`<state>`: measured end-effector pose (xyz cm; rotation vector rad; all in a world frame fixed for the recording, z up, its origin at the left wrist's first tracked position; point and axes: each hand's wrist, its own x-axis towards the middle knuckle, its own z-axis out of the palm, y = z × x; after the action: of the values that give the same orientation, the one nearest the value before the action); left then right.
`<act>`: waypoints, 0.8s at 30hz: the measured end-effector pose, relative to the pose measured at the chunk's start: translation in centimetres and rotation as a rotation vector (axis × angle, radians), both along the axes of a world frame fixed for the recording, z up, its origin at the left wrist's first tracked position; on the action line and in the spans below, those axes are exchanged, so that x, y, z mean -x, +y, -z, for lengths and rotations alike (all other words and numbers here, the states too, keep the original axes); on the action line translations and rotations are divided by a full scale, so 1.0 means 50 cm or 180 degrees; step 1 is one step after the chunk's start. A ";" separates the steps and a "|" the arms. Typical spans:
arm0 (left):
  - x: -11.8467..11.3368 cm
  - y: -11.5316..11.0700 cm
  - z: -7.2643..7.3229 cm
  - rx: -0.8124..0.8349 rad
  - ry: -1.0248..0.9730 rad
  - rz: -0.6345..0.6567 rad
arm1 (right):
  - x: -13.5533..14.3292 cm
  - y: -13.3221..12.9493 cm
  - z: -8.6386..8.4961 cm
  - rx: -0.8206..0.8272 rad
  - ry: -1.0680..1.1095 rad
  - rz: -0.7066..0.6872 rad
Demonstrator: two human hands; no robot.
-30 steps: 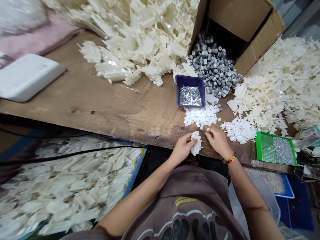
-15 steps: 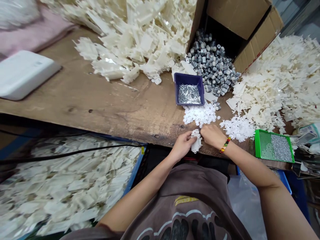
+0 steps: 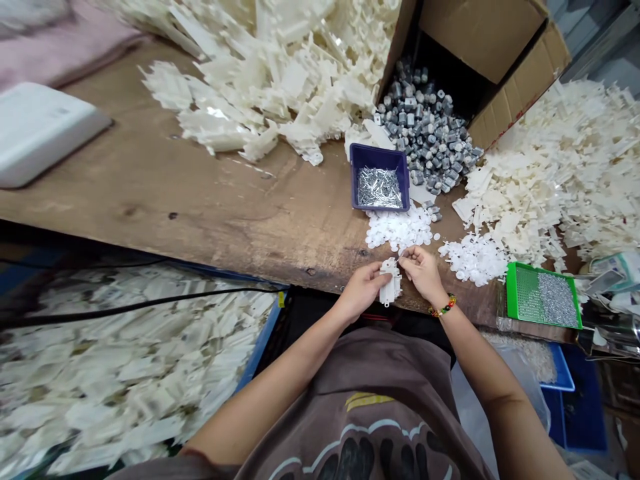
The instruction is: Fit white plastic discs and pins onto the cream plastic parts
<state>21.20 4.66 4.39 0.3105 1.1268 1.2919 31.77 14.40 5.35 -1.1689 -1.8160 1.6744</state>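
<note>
- At the bench (image 3: pixel 235 223), near edge: part (image 3: pixel 387 291) clamped in left hand (image 3: pixel 361 291).
- Right hand (image 3: pixel 421 270) bunched by part's top corner; can't tell if holding anything.
- Likely best: left grip steady, part level, right hand gentle, no forcing.

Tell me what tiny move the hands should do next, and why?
I'd guess the right hand should gently lower the small thin piece at its fingertips onto the white plastic part. The left hand is gripping that part, and the pinched piece is right by its far end, though exactly where it fits is too small to see.
</note>
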 end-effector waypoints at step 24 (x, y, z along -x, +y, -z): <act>-0.001 0.001 0.012 -0.0147 0.0097 0.0004 | -0.026 -0.016 -0.028 -0.0694 -0.0484 -0.0448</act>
<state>21.22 4.69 3.77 0.3660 1.1233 1.3176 33.07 13.59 6.76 -1.1228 -2.1580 1.4472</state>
